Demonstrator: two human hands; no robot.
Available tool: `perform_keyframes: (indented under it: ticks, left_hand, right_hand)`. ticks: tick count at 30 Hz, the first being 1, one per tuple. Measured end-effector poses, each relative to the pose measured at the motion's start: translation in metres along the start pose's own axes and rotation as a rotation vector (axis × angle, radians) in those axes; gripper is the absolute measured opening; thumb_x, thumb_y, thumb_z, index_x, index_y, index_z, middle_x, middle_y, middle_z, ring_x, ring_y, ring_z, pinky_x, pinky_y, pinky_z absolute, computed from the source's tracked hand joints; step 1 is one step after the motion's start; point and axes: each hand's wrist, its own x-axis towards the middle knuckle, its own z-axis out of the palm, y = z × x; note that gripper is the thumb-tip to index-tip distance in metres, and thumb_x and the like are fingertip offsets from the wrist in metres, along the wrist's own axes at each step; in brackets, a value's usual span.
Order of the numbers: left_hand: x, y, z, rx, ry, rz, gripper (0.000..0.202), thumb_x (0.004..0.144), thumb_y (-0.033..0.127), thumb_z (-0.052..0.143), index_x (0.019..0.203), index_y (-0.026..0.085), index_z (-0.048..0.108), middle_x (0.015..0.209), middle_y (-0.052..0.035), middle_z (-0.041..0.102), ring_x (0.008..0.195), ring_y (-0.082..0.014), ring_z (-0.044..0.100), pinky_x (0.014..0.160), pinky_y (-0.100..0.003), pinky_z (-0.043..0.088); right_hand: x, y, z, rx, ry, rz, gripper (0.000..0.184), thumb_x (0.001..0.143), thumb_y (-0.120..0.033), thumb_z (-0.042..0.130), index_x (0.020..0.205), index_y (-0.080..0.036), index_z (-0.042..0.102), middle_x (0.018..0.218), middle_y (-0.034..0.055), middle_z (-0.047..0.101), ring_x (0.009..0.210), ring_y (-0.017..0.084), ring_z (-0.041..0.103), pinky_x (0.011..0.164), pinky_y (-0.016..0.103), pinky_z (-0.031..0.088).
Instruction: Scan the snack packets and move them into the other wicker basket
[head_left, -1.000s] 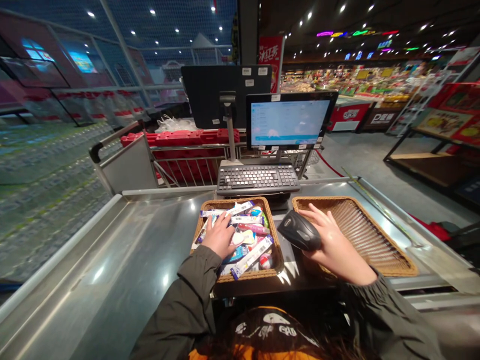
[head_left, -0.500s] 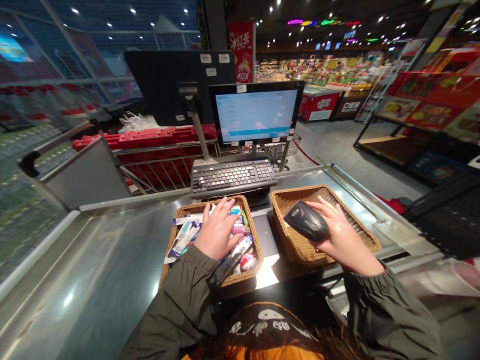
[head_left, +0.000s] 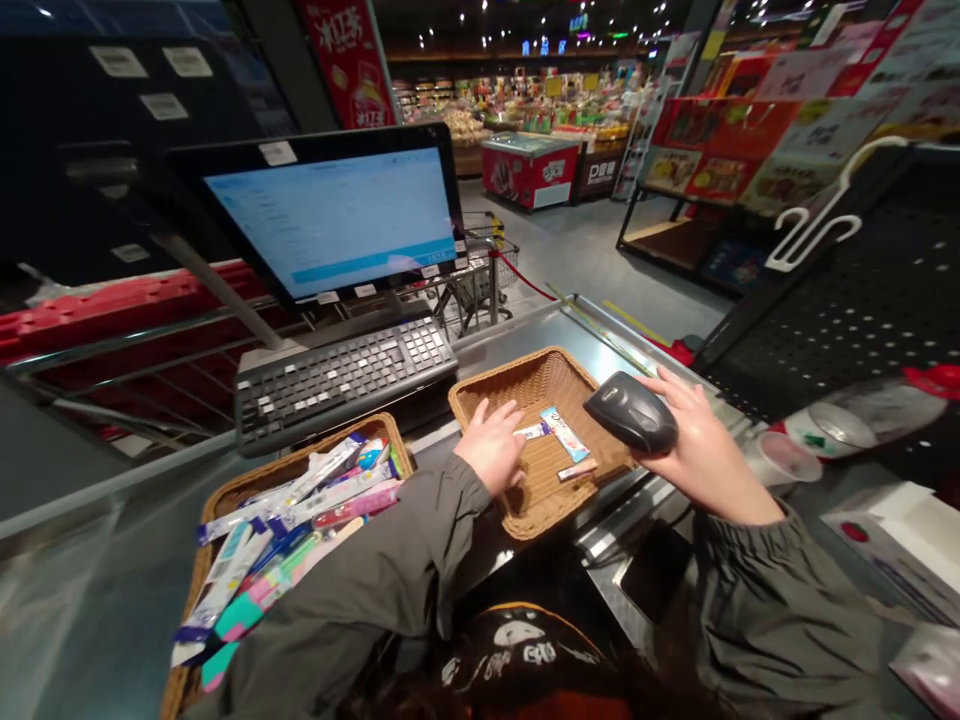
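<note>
Left sleeve: my olive jacket sleeve lies across the near side of the full wicker basket, hiding part of it.

Full basket: long toothbrush packs crowd it, crossing one another at angles, well apart from my fingers.

Left hand: my left hand is open, fingers spread, low over the second wicker basket, with the fingertips just beside a white slip pack.

Small packs: a blue-and-white pack and a short bar pack lie flat and separate on the basket floor, just ahead of my fingertips. Lying this way, each face seems easy to read.

Right hand: my right hand is curled around a black handheld barcode scanner, held up past the basket's far corner, probably to leave the left hand room among the packs.

Counter: the steel checkout counter carries both baskets.

Till: a black keyboard sits below the lit monitor.

Beyond: a shopping cart and a red chest freezer stand out on the store floor.
</note>
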Motion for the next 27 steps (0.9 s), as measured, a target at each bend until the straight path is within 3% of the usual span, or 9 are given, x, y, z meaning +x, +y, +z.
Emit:
perform_keyframes:
  ticks: [7,12,16,19,23,27]
  left_hand:
    - [0.072,0.030,0.042,0.009,-0.141,0.163,0.031,0.074,0.036,0.072,0.098,0.017,0.073,0.137,-0.0159,0.056,0.136,-0.0327,0.041,0.116,-0.059,0.021]
    - [0.107,0.041,0.085,0.022,-0.186,0.092,0.042,0.068,0.040,0.078,0.100,0.014,0.073,0.128,-0.0152,0.061,0.130,-0.0324,0.047,0.119,-0.045,0.019]
    - [0.128,0.041,0.122,-0.016,-0.374,0.001,0.059,0.060,0.045,0.082,0.108,0.013,0.071,0.136,-0.0196,0.055,0.131,-0.0361,0.044,0.118,-0.056,0.018]
    - [0.137,0.041,0.144,-0.023,-0.412,-0.021,0.059,0.059,0.045,0.083,0.107,0.013,0.070,0.137,-0.0208,0.053,0.130,-0.0370,0.044,0.116,-0.061,0.017]
    - [0.141,0.042,0.155,-0.055,-0.384,-0.021,0.033,0.068,0.031,0.075,0.099,0.018,0.073,0.125,-0.0140,0.061,0.125,-0.0323,0.049,0.118,-0.057,0.014]
    - [0.145,0.035,0.151,-0.131,-0.331,-0.064,0.018,0.072,0.020,0.065,0.087,0.019,0.075,0.110,-0.0120,0.066,0.113,-0.0306,0.056,0.115,-0.056,0.023]
  right_hand:
    - [-0.001,0.034,-0.008,-0.015,-0.018,0.070,0.041,0.079,-0.034,0.060,0.118,-0.022,0.058,0.140,0.0140,0.051,0.143,0.041,0.029,0.113,0.069,0.020]
    - [-0.001,0.051,-0.003,0.014,-0.040,0.092,0.037,0.080,-0.032,0.059,0.114,-0.019,0.060,0.140,0.0163,0.052,0.143,0.043,0.030,0.111,0.073,0.019]
    - [-0.002,0.063,0.000,0.055,-0.041,0.122,0.040,0.079,-0.035,0.060,0.116,-0.019,0.059,0.139,0.0162,0.053,0.143,0.042,0.030,0.111,0.073,0.020]
    - [-0.002,0.068,0.001,0.082,-0.055,0.145,0.040,0.080,-0.038,0.061,0.116,-0.020,0.059,0.139,0.0155,0.052,0.143,0.041,0.029,0.112,0.072,0.019]
    - [-0.003,0.074,0.002,0.109,-0.086,0.162,0.039,0.082,-0.039,0.060,0.115,-0.020,0.059,0.140,0.0150,0.052,0.143,0.041,0.029,0.112,0.072,0.018]
    - [-0.002,0.079,0.005,0.115,-0.111,0.150,0.042,0.082,-0.039,0.059,0.119,-0.019,0.058,0.140,0.0161,0.052,0.144,0.041,0.028,0.112,0.072,0.017]
